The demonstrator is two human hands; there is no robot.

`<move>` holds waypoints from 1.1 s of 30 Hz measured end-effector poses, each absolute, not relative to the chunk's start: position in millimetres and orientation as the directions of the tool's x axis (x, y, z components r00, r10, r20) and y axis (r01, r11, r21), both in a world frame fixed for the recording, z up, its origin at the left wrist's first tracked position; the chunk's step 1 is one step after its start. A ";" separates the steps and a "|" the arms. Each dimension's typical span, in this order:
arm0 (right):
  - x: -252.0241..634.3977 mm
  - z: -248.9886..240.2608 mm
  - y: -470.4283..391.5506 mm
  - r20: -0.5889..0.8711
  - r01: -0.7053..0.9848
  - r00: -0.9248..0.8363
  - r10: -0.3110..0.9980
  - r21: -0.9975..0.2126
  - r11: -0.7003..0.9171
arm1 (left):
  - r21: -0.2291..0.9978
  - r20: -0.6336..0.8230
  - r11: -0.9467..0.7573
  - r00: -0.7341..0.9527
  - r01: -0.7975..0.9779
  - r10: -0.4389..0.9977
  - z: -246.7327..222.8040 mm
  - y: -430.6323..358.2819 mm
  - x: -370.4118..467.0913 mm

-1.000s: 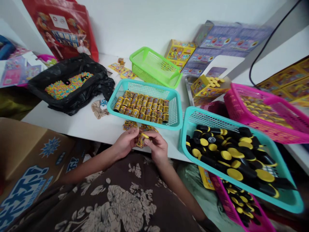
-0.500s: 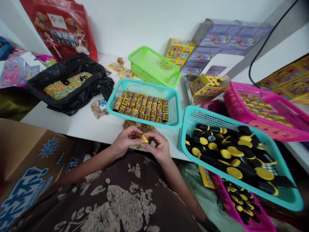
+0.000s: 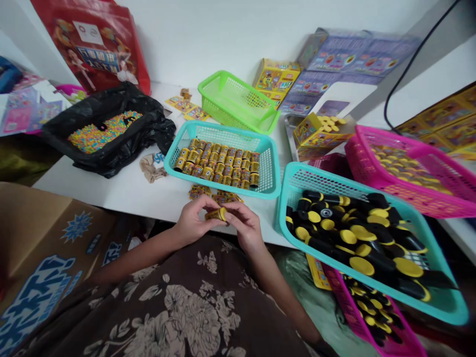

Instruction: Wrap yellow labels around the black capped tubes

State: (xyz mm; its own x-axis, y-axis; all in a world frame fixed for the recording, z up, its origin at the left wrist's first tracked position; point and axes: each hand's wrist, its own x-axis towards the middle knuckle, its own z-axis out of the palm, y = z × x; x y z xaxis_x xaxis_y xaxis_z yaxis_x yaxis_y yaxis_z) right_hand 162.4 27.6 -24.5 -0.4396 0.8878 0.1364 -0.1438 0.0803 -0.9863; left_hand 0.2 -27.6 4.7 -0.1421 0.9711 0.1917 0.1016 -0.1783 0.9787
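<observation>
Between my two hands, just in front of the table's near edge, is a small canister (image 3: 214, 214) with a yellow cap and a printed yellow wrap. My left hand (image 3: 195, 218) grips its body between thumb and fingers. The thumb and fingers of my right hand (image 3: 244, 223) close on its capped end. Behind my hands lie flat printed labels (image 3: 201, 192) on the table. Past them stands a turquoise basket (image 3: 268, 186) with rows of wrapped canisters (image 3: 219, 163). To the right, another turquoise basket (image 3: 284, 208) holds black canisters with yellow caps (image 3: 347, 236), without wraps.
A black plastic bag (image 3: 111, 166) with colourful pellets lies at the left on the white table (image 3: 92, 191). A green basket (image 3: 238, 101) and yellow box (image 3: 278, 74) are at the back. Pink baskets (image 3: 420, 191) stand at the right; a cardboard box (image 3: 74, 228) is front left.
The canister has turned in my fingers, so its printed side now shows beside the yellow cap. Both hands have shifted only slightly; the baskets stay put.
</observation>
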 end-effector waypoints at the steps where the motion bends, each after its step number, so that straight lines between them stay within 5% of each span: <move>1: 161.8 -23.9 27.0 0.099 -0.144 -0.450 0.887 -0.989 0.037 | 0.969 0.221 -0.201 -0.143 0.142 0.965 5.0 -27.4 0.2; 6: 157.9 -21.1 24.7 0.067 -0.101 -0.502 0.862 -0.995 0.019 | 0.955 0.256 -0.228 -0.137 0.191 0.957 7.6 -24.6 0.9; 12: 156.5 -26.9 24.0 0.347 0.054 -0.248 0.905 -0.927 0.370 | 0.986 0.163 -0.168 -0.306 0.008 0.938 8.2 -24.3 -1.1; 15: 158.0 -28.4 24.4 0.554 0.217 -0.195 0.810 -0.781 0.586 | 0.973 -0.092 0.004 -0.372 -0.232 0.924 5.5 -22.0 -1.1; 19: 156.2 -30.4 24.9 0.665 0.283 -0.310 0.679 -0.617 0.734 | 0.775 -0.400 0.316 -0.038 -0.547 0.916 2.7 -16.3 3.8; 25: 155.0 -27.2 25.8 0.604 0.204 -0.353 0.715 -0.696 0.689 | 0.649 -0.411 0.312 0.026 -0.694 0.911 -3.3 -11.8 6.2; 33: 153.7 -32.9 29.7 0.597 0.242 -0.319 0.736 -0.700 0.672 | 0.644 -0.451 0.321 -0.006 -0.694 0.892 -5.8 -8.3 4.8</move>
State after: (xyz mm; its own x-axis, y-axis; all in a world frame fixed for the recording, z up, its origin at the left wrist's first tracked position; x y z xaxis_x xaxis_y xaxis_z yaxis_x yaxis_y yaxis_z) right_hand 153.7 29.7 -32.9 -0.3191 0.7361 0.5970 0.2418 0.6723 -0.6997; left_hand 4.8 -8.3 -5.8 -0.0059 0.8923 -0.4514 -0.6940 0.3214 0.6442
